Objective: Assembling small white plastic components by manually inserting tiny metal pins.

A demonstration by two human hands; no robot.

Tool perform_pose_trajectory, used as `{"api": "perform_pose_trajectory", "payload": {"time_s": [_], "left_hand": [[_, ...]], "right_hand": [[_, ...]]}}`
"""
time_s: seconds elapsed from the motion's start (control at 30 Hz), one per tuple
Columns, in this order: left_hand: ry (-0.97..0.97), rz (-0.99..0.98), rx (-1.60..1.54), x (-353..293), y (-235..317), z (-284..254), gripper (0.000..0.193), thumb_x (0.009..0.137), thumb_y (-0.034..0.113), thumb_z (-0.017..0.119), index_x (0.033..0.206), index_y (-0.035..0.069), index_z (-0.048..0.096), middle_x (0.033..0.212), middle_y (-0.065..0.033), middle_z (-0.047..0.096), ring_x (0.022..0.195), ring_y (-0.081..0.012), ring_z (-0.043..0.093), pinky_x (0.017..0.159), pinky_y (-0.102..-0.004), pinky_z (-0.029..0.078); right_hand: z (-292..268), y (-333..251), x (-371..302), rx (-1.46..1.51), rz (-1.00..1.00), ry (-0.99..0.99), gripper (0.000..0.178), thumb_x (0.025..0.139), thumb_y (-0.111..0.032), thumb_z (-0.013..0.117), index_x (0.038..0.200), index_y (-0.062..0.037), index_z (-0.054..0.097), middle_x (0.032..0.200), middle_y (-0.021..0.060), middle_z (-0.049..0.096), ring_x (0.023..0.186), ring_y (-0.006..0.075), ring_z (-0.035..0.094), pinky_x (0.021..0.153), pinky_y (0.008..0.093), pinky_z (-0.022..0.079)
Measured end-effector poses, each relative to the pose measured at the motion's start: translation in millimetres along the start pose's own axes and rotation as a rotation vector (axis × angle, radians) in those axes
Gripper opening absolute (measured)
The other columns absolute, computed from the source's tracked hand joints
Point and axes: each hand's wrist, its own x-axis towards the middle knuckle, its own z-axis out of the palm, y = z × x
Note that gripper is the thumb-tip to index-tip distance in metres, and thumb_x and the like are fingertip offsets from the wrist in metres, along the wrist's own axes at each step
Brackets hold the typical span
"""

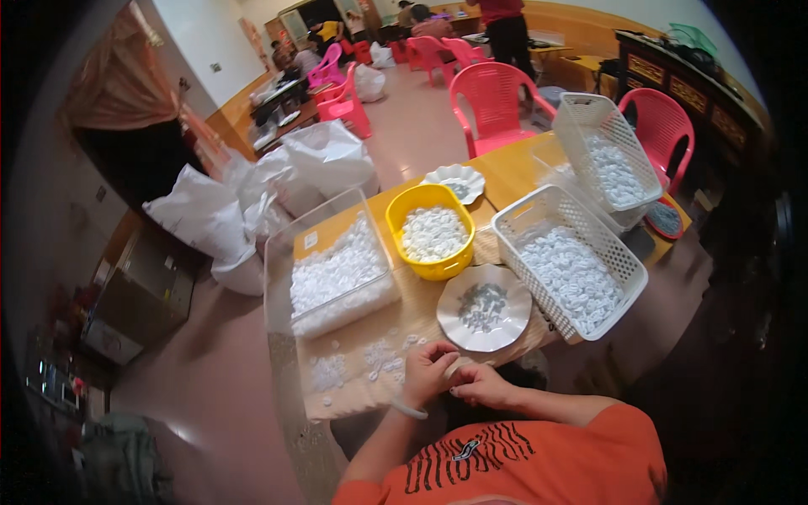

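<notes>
My left hand (pixel 427 370) and my right hand (pixel 483 386) meet at the table's near edge, in front of my orange shirt. Both have fingers pinched close together. Something small and pale shows at my right fingertips, too small to name. Just beyond the hands lies a white scalloped plate (pixel 449 326) with a heap of small grey pieces (pixel 484 308). Left of my left hand, small white plastic pieces (pixel 330 372) are scattered on the tabletop covering. A yellow basket (pixel 433 269) full of round white pieces (pixel 434 234) stands behind the plate.
A clear bin (pixel 278 290) of white pieces stands left, and a white perforated basket (pixel 624 288) right, with another basket (pixel 581 114) behind it. A smaller scalloped plate (pixel 477 183) sits farther back. White sacks (pixel 324 160) crowd the floor left; pink chairs (pixel 495 105) stand beyond.
</notes>
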Motion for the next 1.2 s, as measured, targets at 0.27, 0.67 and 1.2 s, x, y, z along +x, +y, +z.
{"api": "perform_pose_trajectory", "payload": {"time_s": [0.27, 0.67, 1.2], "left_hand": [[0.106, -0.146, -0.33, -50.1, -25.5, -13.3, 0.003, 0.083, 0.004, 0.06, 0.083, 0.0, 0.059, 0.073, -0.0009, 0.06, 0.064, -0.0062, 0.053, 0.058, -0.0178, 0.043], [0.108, -0.035, -0.37, -63.0, 2.6, 5.1, 0.006, 0.088, 0.006, 0.055, 0.085, 0.002, 0.055, 0.075, 0.001, 0.057, 0.065, -0.0039, 0.05, 0.058, -0.0168, 0.042], [0.183, 0.166, -0.878, -60.3, 99.6, 4.8, 0.016, 0.087, 0.016, 0.058, 0.085, 0.001, 0.054, 0.07, -0.0044, 0.055, 0.059, -0.0102, 0.051, 0.054, -0.0244, 0.046]], "right_hand": [[6.5, 0.2, 7.5, 0.167, 0.013, 0.032, 0.009, 0.079, -0.007, 0.062, 0.087, -0.0049, 0.059, 0.071, -0.0006, 0.057, 0.055, 0.007, 0.052, 0.046, 0.019, 0.041], [28.4, -42.0, -21.8, 0.203, -0.258, 0.107, 0.011, 0.082, -0.008, 0.062, 0.089, -0.0029, 0.056, 0.075, 0.0048, 0.062, 0.058, 0.0081, 0.055, 0.05, 0.0203, 0.044], [74.6, -119.8, -31.0, 0.299, -0.681, 0.092, 0.019, 0.082, 0.008, 0.054, 0.1, 0.0035, 0.051, 0.089, 0.0068, 0.058, 0.076, 0.0095, 0.057, 0.069, 0.0224, 0.048]]}}
